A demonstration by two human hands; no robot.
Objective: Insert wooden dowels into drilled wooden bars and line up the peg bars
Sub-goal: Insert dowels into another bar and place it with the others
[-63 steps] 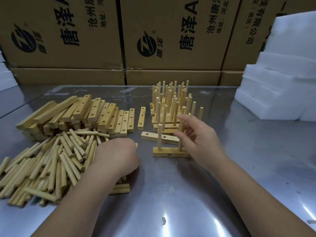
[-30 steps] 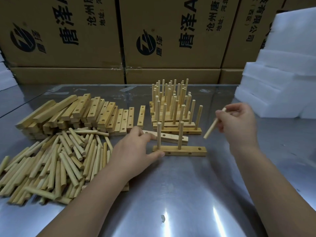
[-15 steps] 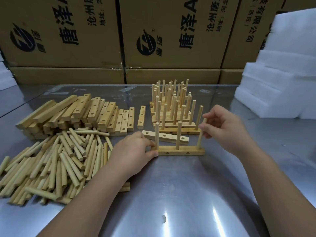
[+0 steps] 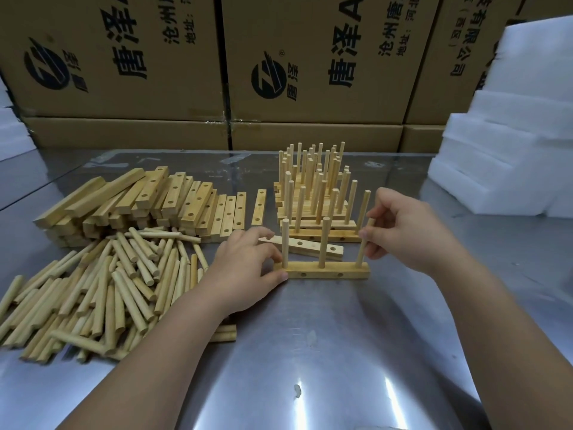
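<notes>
Dowel [image 4: 363,240] upright in right grip [image 4: 406,231]: pinched it at right-end hole of peg bar [image 4: 325,270]; clamped its left end with left grip [image 4: 245,268].

The cardboard boxes [image 4: 173,97] bear a black logo [image 4: 268,75], "唐泽", "沧州" and "地址".

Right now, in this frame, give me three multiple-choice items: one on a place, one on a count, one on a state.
1. The loose dowels lie: A) left of the left hand; B) right of the right hand; C) on the floor.
2. Dowels standing in the front bar: A) one; B) three; C) five.
3. The right hand: A) lies flat; B) pinches the rightmost dowel; C) is out of view.
Answers: 1 A, the pile lies to that hand's left. 2 B, three pegs rise from it. 3 B, its fingertips close on that dowel.
</notes>
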